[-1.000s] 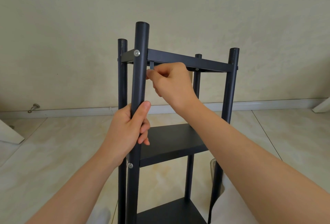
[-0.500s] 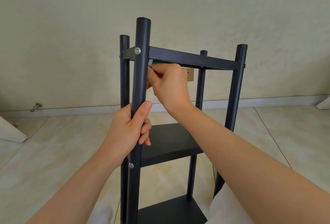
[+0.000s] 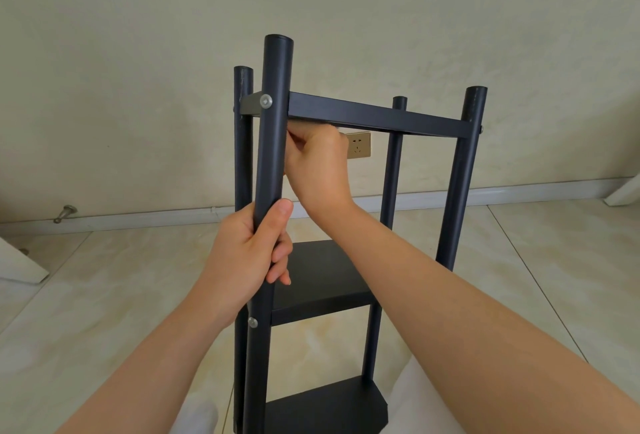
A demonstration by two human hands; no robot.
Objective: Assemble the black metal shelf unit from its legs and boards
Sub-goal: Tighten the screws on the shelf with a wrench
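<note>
Left hand (image 3: 249, 253) wrapped round near leg (image 3: 275, 143), mid-height. Right hand (image 3: 317, 163) curled just under top board (image 3: 377, 115) beside that leg; I can't tell what, if anything, it pinches. Shelf (image 3: 322, 281) stands upright on floor (image 3: 104, 295), screw (image 3: 265, 100) at joint.

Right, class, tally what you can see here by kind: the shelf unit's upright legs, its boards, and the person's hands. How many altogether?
leg: 4
board: 3
hand: 2
total: 9
</note>
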